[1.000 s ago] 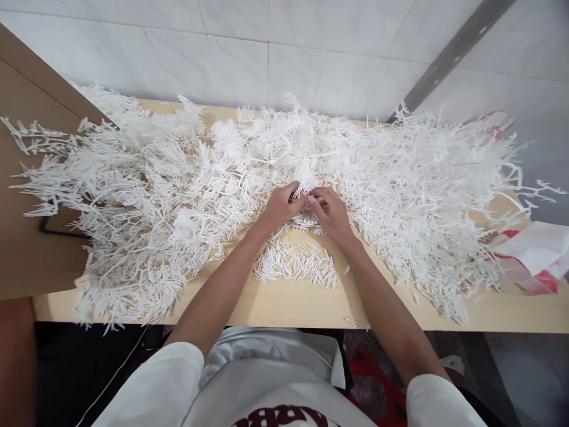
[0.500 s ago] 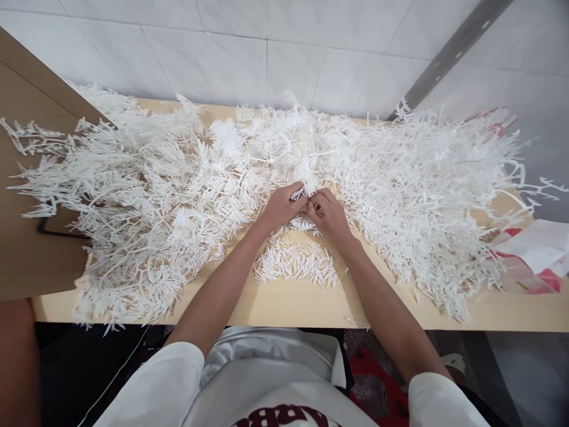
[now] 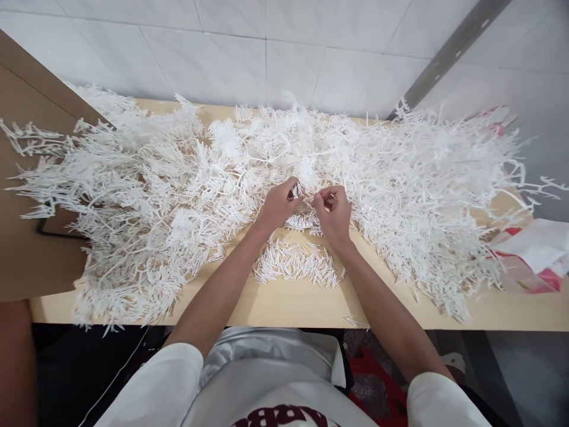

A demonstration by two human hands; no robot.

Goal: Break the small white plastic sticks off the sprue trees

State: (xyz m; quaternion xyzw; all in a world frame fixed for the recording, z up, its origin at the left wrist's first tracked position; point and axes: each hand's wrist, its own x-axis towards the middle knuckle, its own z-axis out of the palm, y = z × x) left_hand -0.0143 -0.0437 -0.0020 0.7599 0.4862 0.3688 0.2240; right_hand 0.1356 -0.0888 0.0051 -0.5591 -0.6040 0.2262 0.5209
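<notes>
I see the left hand [image 3: 279, 205] and right hand [image 3: 334, 214] pinching one white plastic sprig [image 3: 306, 201] between their fingertips. It lies above the loose pieces [image 3: 296, 267], near the tabletop [image 3: 284, 305] front edge.

1. Both bare forearms reach forward from short white sleeves and converge toward the middle.
2. The left hand [image 3: 278, 206] lies knuckles up, its fingers curled and its thumb pinched against the fingertips.
3. The right hand [image 3: 334, 214] sits just beside it, fingers bent inward, thumb and forefinger pressed together.
</notes>
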